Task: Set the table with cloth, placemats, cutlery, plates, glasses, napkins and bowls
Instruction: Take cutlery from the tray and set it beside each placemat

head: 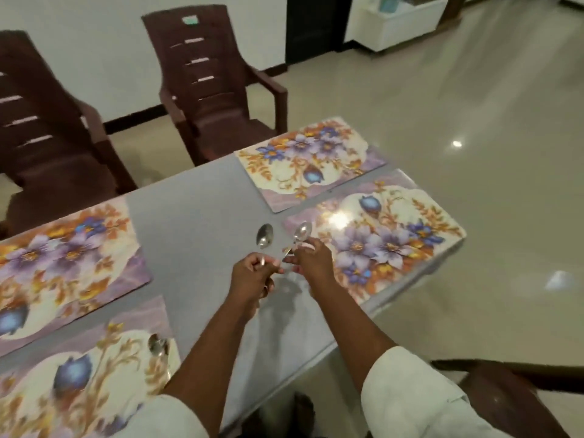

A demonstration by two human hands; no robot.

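Apparently a spoon per hand, above grey cloth.

Two brown plastic chairs stand at the table's far side: one chair near its far corner, the other chair further left. Glossy tiled floor spreads beyond.

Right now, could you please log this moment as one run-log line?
step: cutlery | left hand: holds spoon | right hand: holds second spoon | placemats: four down | plates: none visible
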